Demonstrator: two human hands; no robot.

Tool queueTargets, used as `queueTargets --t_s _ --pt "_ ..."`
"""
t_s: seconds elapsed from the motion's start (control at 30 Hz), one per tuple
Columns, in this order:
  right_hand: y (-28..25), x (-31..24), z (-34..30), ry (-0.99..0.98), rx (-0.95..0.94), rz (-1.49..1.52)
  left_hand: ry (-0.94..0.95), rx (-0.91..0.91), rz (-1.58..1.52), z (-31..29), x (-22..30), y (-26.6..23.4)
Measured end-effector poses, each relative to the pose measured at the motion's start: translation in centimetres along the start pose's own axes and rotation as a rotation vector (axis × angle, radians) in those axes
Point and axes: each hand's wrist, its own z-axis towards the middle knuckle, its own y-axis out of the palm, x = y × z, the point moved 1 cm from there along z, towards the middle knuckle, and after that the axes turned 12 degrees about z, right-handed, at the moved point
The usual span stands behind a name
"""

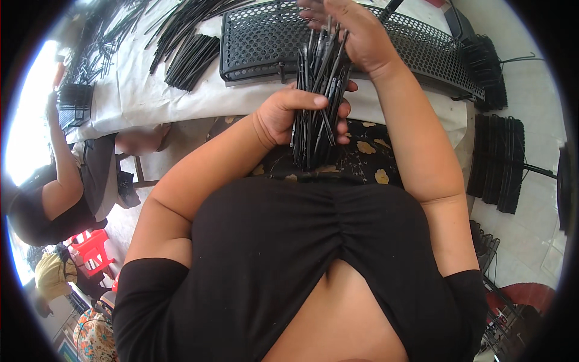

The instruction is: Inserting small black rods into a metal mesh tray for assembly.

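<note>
My left hand (295,114) is closed around the middle of a bundle of thin black rods (316,130) held upright over my lap. My right hand (353,33) sits on top of the bundle, fingers pressing on the rod ends. Behind the hands lies a black perforated panel (265,39) on a table covered with a white cloth (139,90).
More loose black rods (193,57) lie on the cloth to the left. Stacks of black curved parts (497,160) stand on the tiled floor at right. Another person (57,187) sits at the left table edge, near a red plastic stool (93,250).
</note>
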Motion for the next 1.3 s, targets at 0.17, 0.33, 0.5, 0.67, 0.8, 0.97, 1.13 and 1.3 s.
queueTargets --t_s 0.17,0.33,0.5,0.67,0.8,0.97,1.13,1.3 --pt "2.7 1.1 -3.5 0.017 -0.219 -0.481 0.073 -0.111 -0.085 -1.3 0.0 -1.3" --pt "3.4 1.0 -3.9 -0.125 -0.082 -0.166 0.029 0.009 -0.012 -1.5 0.1 0.0" --pt "4.2 1.0 -5.9 -0.099 -0.185 -0.58 -0.073 0.057 0.046 -2.3 -0.5 0.1" --pt "2.4 3.4 -6.5 -0.287 0.186 -0.48 -0.1 0.072 0.26 -3.5 0.2 0.0" --pt "4.7 3.6 -4.6 -0.394 0.257 -0.5 -0.036 0.519 0.497 -2.5 0.4 3.7" --pt "4.6 2.8 -2.2 -0.115 0.235 -0.141 -0.013 0.597 0.259 -2.8 1.4 4.4" --pt "4.8 1.8 -5.6 -0.141 0.198 -0.087 0.119 0.661 0.248 -4.4 2.9 4.6" --pt "8.0 3.6 -9.0 0.04 0.251 -0.196 0.209 0.819 1.125 -3.8 1.9 5.0"
